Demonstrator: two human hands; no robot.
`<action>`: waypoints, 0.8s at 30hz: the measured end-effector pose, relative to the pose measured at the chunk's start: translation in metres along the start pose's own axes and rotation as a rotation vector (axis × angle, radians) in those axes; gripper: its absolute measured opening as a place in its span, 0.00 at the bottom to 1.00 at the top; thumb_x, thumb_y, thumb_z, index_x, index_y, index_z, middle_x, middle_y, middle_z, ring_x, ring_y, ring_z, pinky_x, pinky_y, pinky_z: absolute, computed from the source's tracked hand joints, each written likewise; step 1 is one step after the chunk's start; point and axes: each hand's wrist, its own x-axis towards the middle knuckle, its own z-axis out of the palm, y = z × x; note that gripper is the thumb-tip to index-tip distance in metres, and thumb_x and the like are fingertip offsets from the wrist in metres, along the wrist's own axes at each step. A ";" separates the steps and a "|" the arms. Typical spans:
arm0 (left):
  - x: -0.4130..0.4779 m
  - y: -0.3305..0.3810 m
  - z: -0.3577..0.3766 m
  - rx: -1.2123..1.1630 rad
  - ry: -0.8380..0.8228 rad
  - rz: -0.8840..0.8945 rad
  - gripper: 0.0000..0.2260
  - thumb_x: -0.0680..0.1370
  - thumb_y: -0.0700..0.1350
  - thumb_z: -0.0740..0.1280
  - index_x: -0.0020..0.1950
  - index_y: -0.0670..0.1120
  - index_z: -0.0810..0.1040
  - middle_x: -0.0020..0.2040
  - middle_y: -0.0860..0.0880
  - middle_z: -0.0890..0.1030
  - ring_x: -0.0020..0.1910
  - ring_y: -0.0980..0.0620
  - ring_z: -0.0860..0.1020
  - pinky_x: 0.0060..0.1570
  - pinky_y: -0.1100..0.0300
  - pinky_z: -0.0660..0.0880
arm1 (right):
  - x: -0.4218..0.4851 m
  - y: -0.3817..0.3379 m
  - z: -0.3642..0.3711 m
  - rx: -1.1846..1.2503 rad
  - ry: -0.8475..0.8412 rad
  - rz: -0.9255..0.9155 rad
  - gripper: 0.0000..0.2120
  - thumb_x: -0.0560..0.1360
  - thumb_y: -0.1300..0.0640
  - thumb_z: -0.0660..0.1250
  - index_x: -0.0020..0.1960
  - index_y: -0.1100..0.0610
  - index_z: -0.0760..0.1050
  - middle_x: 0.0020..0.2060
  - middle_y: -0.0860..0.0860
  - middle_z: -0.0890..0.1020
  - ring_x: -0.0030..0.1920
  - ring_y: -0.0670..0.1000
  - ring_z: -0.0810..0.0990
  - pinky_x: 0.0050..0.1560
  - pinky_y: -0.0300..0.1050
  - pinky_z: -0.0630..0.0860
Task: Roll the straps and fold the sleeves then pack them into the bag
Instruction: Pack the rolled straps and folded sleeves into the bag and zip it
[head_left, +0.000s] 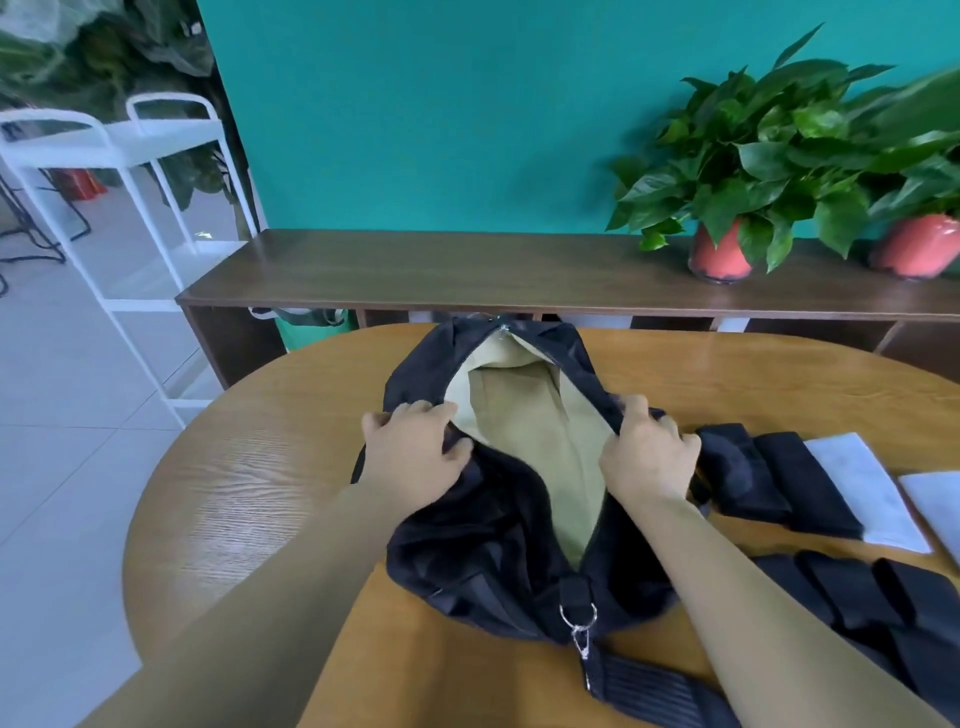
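left hand (415, 457), right hand (647, 457), both gripping bag (467, 545)

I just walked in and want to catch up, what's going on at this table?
A person is holding a black bag open on the wooden table: the left hand grips one edge of the opening, the right hand the other. Nothing shows inside against the beige lining. To the right, black folded pieces and white folded pieces lie on the table, not yet packed.

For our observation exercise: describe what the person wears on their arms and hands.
Nothing shows as worn. The left hand and right hand are bare: no gloves, rings or watch. Both forearms are bare to the frame's edge, with no sleeves or bracelets.
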 end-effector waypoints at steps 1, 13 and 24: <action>0.000 0.006 0.000 0.011 0.059 0.018 0.12 0.77 0.58 0.59 0.52 0.53 0.76 0.41 0.54 0.75 0.50 0.52 0.73 0.52 0.55 0.53 | -0.001 0.001 -0.001 -0.009 0.005 -0.009 0.20 0.74 0.60 0.59 0.65 0.51 0.63 0.48 0.55 0.79 0.56 0.56 0.73 0.50 0.50 0.62; -0.007 0.024 0.004 -0.007 0.091 -0.050 0.10 0.78 0.43 0.61 0.58 0.53 0.72 0.47 0.55 0.72 0.50 0.52 0.74 0.63 0.53 0.53 | -0.009 0.005 -0.007 -0.095 0.076 -0.132 0.21 0.76 0.48 0.59 0.67 0.53 0.64 0.45 0.52 0.80 0.57 0.56 0.70 0.59 0.55 0.60; 0.009 0.032 -0.005 0.199 -0.083 -0.059 0.43 0.71 0.45 0.63 0.77 0.53 0.38 0.38 0.55 0.70 0.50 0.50 0.69 0.54 0.53 0.59 | 0.012 -0.009 -0.004 -0.335 0.067 -0.413 0.41 0.74 0.64 0.57 0.76 0.48 0.34 0.53 0.52 0.75 0.59 0.57 0.66 0.65 0.61 0.53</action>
